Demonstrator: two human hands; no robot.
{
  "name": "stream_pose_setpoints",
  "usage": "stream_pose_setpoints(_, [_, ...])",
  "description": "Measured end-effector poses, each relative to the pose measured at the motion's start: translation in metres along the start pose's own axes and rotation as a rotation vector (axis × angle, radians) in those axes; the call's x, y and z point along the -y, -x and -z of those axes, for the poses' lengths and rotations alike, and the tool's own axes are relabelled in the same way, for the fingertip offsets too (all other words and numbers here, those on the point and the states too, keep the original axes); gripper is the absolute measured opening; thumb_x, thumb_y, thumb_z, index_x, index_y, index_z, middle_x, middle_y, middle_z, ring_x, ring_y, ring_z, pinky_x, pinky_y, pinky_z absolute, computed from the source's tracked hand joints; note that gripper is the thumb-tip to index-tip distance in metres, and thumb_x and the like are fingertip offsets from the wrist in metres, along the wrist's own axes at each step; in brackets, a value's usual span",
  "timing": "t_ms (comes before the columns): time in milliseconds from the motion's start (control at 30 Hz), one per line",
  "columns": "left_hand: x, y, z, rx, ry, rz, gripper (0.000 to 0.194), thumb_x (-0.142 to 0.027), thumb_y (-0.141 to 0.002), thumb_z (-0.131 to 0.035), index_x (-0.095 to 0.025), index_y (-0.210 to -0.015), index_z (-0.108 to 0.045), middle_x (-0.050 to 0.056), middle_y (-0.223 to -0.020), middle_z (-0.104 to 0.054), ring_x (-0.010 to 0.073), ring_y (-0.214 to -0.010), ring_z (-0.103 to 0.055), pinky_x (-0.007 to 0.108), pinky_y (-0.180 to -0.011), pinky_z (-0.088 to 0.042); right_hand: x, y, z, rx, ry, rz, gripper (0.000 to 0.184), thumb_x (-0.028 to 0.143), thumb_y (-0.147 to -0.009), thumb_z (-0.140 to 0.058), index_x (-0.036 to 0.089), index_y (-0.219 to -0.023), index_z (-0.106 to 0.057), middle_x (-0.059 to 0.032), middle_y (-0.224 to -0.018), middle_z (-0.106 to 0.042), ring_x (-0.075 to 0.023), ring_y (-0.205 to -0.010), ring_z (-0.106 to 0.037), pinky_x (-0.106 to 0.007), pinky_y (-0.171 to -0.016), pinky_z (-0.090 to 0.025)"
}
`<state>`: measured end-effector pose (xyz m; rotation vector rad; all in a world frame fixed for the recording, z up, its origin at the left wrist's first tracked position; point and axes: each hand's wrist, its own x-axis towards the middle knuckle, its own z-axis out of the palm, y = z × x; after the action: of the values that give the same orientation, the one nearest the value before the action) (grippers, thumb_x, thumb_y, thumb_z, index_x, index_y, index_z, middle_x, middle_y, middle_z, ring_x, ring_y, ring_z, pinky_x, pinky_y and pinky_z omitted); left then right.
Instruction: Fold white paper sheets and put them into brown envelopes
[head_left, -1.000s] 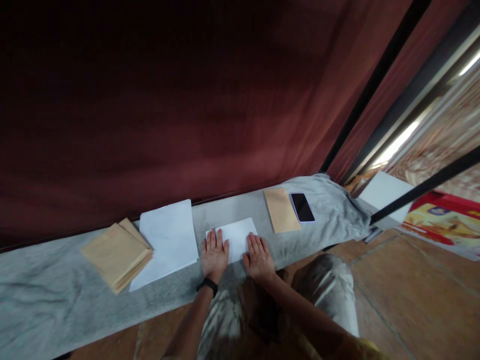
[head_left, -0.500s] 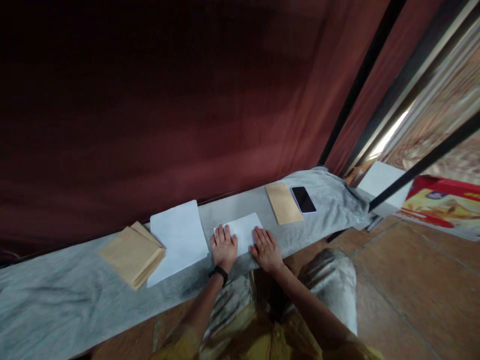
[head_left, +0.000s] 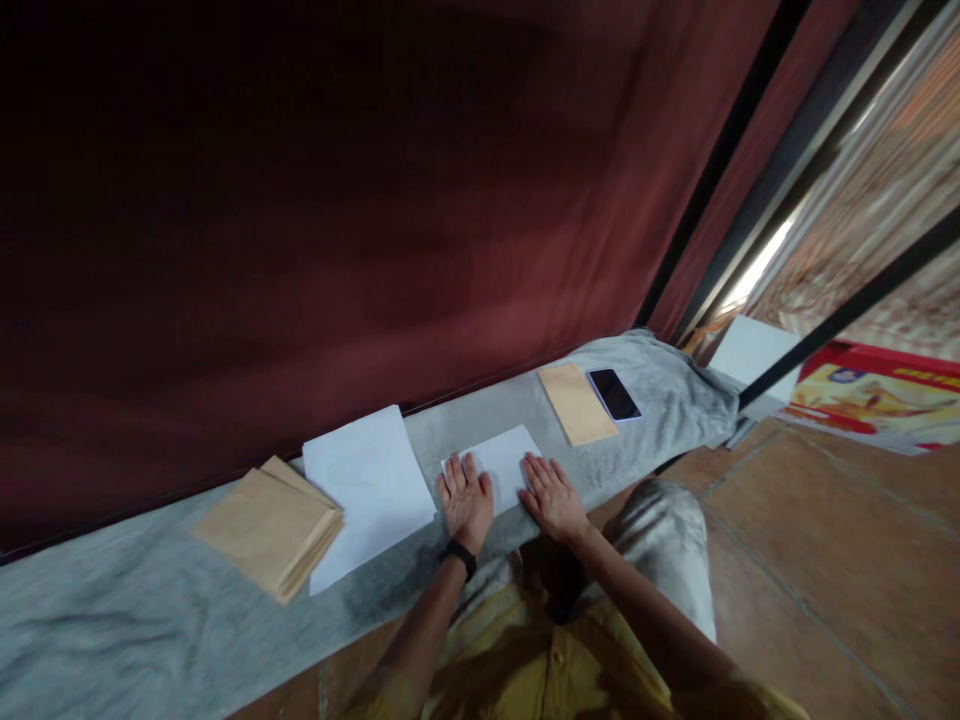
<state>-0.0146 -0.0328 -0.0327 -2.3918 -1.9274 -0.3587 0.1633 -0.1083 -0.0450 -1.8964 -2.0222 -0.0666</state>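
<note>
A small white sheet of paper, possibly folded, lies on the grey cloth in front of me. On its left end my left hand rests flat, fingers stretched out, a black band on the wrist. My right hand lies flat across the sheet's right end, its fingers also extended. Left of my hands is a stack of larger white paper, partly under a pile of brown envelopes. A single brown envelope lies to the right, with a phone beside it, its screen dark.
The grey cloth covers a long, narrow surface against a dark red curtain. At the right, a black pole slants past a white board and a red and yellow box on the tiled floor.
The camera view has shifted, so the papers and hands sit farther right in the picture. Both hands have stayed flat on the small white sheet; nothing was picked up.
</note>
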Motion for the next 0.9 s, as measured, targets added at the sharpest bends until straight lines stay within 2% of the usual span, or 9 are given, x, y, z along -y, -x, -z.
stream_pose_setpoints(200, [0.001,-0.001,0.004,0.058,0.034,-0.043,0.056,-0.035,-0.102,-0.034,-0.013,-0.152,-0.043,0.015,-0.163,-0.034,0.0318,-0.153,-0.027,0.055,-0.124,-0.019,0.022,-0.019,-0.002,0.036,-0.022,-0.08,0.053,0.037,-0.107,-0.031,0.013,-0.152,-0.044,-0.0115,-0.159,-0.042,-0.027,-0.148,-0.038,-0.048,-0.123,-0.025])
stream_pose_setpoints(300, [0.003,0.001,0.002,0.118,0.05,-0.159,0.055,-0.031,-0.101,-0.034,-0.016,-0.154,-0.041,0.012,-0.165,-0.031,0.0292,-0.154,-0.023,0.054,-0.126,-0.017,0.038,-0.036,-0.004,0.077,-0.053,-0.003,0.051,0.036,-0.107,-0.03,0.018,-0.154,-0.042,-0.0085,-0.161,-0.039,-0.0252,-0.148,-0.038,-0.046,-0.122,-0.027])
stream_pose_setpoints(433, [0.009,0.01,-0.001,0.142,0.07,-0.284,0.055,-0.027,-0.101,-0.032,-0.018,-0.155,-0.038,0.008,-0.164,-0.034,0.0258,-0.155,-0.023,0.051,-0.126,-0.019,0.045,-0.051,-0.012,0.114,-0.017,0.102,0.048,0.034,-0.106,-0.036,0.021,-0.152,-0.046,-0.0098,-0.158,-0.045,-0.0249,-0.147,-0.039,-0.049,-0.121,-0.028])
stream_pose_setpoints(533, [0.015,0.016,0.002,0.116,0.07,-0.283,0.056,-0.03,-0.102,-0.029,-0.015,-0.156,-0.037,0.01,-0.163,-0.036,0.0246,-0.154,-0.025,0.049,-0.125,-0.022,0.039,-0.052,-0.018,0.064,0.018,0.078,0.05,0.036,-0.105,-0.039,0.019,-0.151,-0.046,-0.0119,-0.157,-0.045,-0.0268,-0.146,-0.041,-0.048,-0.12,-0.029])
stream_pose_setpoints(700, [0.023,0.022,0.007,0.066,0.079,-0.203,0.06,-0.04,-0.103,-0.033,-0.012,-0.155,-0.037,0.013,-0.163,-0.035,0.0249,-0.153,-0.029,0.046,-0.124,-0.026,0.018,-0.049,-0.022,-0.01,0.048,-0.022,0.054,0.038,-0.106,-0.035,0.013,-0.153,-0.044,-0.0145,-0.158,-0.044,-0.0297,-0.144,-0.043,-0.048,-0.119,-0.028])
stream_pose_setpoints(900, [0.028,0.03,0.008,0.016,0.101,-0.156,0.062,-0.04,-0.103,-0.033,-0.006,-0.154,-0.036,0.017,-0.16,-0.038,0.0268,-0.151,-0.032,0.048,-0.122,-0.031,-0.008,-0.039,-0.022,-0.045,0.059,-0.074,0.059,0.041,-0.106,-0.032,0.008,-0.155,-0.038,-0.0185,-0.157,-0.043,-0.0311,-0.143,-0.043,-0.05,-0.118,-0.029])
